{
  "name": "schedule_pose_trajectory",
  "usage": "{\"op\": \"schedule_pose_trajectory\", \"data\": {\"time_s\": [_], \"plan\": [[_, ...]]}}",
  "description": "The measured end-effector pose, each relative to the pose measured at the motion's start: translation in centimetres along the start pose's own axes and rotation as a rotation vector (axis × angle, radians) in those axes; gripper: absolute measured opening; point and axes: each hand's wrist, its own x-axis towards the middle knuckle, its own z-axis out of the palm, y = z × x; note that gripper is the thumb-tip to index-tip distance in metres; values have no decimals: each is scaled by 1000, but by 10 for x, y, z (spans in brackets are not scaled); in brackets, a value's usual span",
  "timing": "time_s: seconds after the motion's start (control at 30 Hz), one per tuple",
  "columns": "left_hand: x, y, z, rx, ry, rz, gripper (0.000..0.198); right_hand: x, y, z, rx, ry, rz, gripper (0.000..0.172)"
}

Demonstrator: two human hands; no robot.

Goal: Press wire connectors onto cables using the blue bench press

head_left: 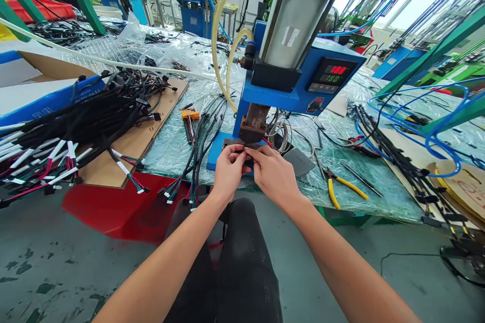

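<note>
My left hand point(229, 170) and my right hand point(273, 171) meet at the base of a blue press point(217, 151), fingertips nearly touching. Both pinch at a small dark piece; the fingers cover most of it, so its kind does not show. Just behind the fingertips stands the dark metal press head point(252, 130), under a clear air cylinder point(293, 28). A digital controller point(331, 75) with red and green figures is on the press's side. Black cables point(200, 136) with coloured wire ends lie left of my left hand.
A heap of black cable harnesses point(98, 111) lies on cardboard at the left. Yellow-handled pliers point(337, 181), a pen-like metal tool point(361, 179) and red-handled cutters point(358, 144) lie to the right. An orange-handled tool point(190, 116) sits left of the press. A red stool or bin point(113, 207) stands below the table edge.
</note>
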Motion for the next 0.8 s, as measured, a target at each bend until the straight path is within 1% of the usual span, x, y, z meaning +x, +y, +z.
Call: {"op": "schedule_pose_trajectory", "data": {"time_s": [0.23,0.43,0.57,0.67,0.8], "plan": [[1,0,1,9,15,19,20,0,-1,-2,3,-4,5,47],[2,-4,-5,82,-57,129,21,0,0,-2,-18,2,-2,46],[3,-9,-12,140,-40,175,27,0,-2,-1,-70,-4,-19,46],[4,-14,-16,140,-36,178,29,1,-5,0,-123,-6,-46,46],[5,-18,-16,143,-13,169,31,2,-6,-1,-142,0,-65,45]]}}
